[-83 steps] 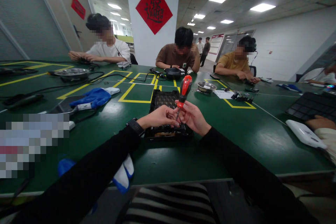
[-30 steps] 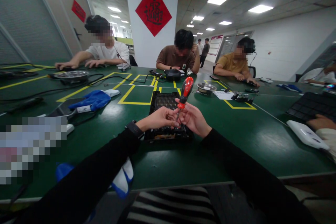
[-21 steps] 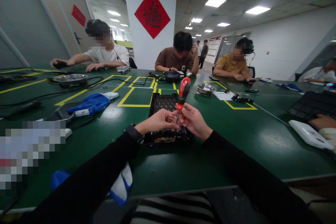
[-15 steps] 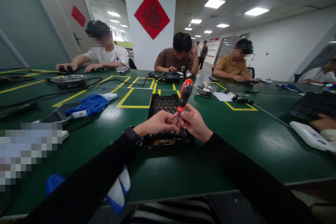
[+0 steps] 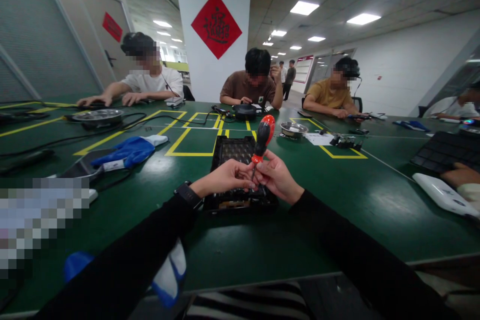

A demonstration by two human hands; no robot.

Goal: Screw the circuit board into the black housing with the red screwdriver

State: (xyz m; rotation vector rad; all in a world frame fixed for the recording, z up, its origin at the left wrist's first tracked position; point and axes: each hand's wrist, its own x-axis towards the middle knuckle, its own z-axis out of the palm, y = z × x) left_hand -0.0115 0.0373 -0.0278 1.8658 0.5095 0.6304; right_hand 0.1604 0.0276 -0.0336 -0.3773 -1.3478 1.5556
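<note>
As steadiness seems wanted, the screwdriver is held tilted above the black casing on the green table.
It is gripped low by the right hand; whether its shaft is pinched by the left hand cannot be told.

The left hand curls its fingers at the screwdriver's shaft, the right hand grips opposite, forearms converging toward it.

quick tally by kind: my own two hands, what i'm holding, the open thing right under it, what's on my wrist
Hands: 2 (left hand, right hand)
Screwdriver: 1
Black casing: 1
Dark wristband: 1
Total: 5
</note>
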